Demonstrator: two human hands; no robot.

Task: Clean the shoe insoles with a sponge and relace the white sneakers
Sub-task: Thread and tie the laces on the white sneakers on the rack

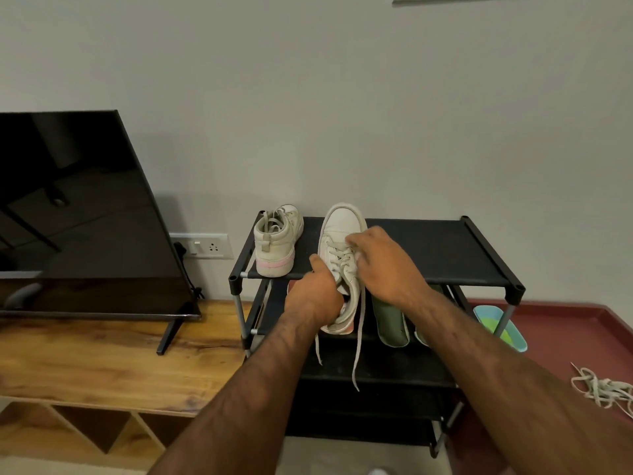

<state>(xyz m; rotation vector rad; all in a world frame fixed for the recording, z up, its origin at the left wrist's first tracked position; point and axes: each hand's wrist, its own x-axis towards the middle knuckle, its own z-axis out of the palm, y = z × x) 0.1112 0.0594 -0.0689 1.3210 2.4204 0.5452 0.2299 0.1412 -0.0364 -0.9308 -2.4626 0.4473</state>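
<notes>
Centre frame: left hand (317,293) grips the sneaker (342,221), right hand (380,258) fingers curled pinching its lace (339,252); steady, even tension should serve best.

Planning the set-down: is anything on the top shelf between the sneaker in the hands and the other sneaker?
Nothing visible. The held sneaker, gripped by the left hand with the right hand at its laces, lies beside the other sneaker. Only bare black top shelf shows between them.

Matt black cloth shelf (428,250); glossy TV screen (78,214); varnished wood cabinet (102,358).
</notes>
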